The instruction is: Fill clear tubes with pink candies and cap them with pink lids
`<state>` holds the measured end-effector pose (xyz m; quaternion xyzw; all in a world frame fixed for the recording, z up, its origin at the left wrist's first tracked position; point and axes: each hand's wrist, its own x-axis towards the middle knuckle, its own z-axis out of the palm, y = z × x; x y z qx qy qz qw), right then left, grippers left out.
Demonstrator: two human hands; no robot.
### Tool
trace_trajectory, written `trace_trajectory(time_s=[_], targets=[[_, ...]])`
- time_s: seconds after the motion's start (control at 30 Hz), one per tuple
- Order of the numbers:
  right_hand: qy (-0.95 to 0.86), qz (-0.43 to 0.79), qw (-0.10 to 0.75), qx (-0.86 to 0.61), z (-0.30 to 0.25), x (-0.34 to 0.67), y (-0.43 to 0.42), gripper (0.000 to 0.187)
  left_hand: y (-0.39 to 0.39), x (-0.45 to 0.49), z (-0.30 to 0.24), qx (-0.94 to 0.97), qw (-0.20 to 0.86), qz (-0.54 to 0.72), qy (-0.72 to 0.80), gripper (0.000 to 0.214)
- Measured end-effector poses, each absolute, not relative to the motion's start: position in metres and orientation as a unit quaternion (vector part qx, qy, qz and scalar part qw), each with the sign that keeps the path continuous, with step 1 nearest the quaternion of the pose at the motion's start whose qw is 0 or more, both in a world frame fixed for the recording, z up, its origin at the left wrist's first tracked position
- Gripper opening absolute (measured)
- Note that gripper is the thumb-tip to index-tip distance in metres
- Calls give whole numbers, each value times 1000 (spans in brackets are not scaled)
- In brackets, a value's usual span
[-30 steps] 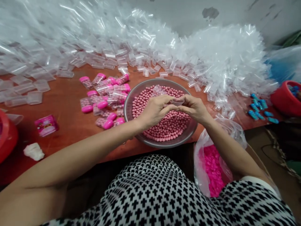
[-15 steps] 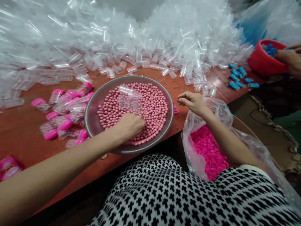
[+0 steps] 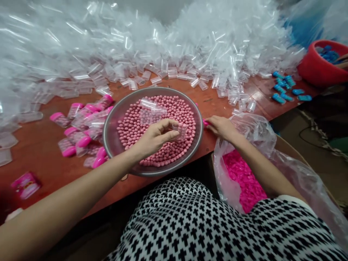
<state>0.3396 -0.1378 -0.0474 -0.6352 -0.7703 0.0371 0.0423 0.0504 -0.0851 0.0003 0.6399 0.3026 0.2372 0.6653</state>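
While our left hand (image 3: 154, 137) hovers over the metal bowl (image 3: 112, 139), its thumb and fingers pinch a small clear tube (image 3: 181, 130) that already has pink beads inside it. We hold the tube just above the heap of pink beads (image 3: 163, 145) that fills the bowl, near the bowl's right side. Two more clear tubes (image 3: 150, 108) lie on top of the beads towards the far rim.

Our right hand (image 3: 221, 127) rests on the red-brown table (image 3: 40, 145) just beside the bowl's right edge, fingers curled down onto a small pink cap (image 3: 206, 123); we cannot tell whether the cap is truly gripped or only touched. Below that hand, off the table edge, an open plastic bag (image 3: 250, 134) holds a mass of bright pink caps (image 3: 241, 177).

Left of the bowl lies a cluster of filled tubes with pink caps (image 3: 81, 134). A great drift of empty clear tubes (image 3: 163, 47) covers the far side of the table. At the far right sit a few blue-capped tubes (image 3: 285, 90) and a red tub (image 3: 318, 69).
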Motion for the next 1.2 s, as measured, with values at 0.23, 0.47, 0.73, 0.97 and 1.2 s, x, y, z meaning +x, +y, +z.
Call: trace_trajectory(time_s=[0.23,0.47,0.73,0.97,1.2], targets=[[-809,37,290,-510,20,327,-150,21,-94,55,2,601,702,286,253,26],[-766,249,381,-453,39,257,-143,35,-99,50,0,642,653,313,250,26],[-751,225,410,-466,34,225,-136,24,-99,20,11,771,437,349,305,18],[-858,79,318,-395,31,210,-128,29,-98,9,3,800,372,368,293,18],[-893,-20,267,-362,23,207,-144,50,-104,5,-7,812,315,396,291,19]])
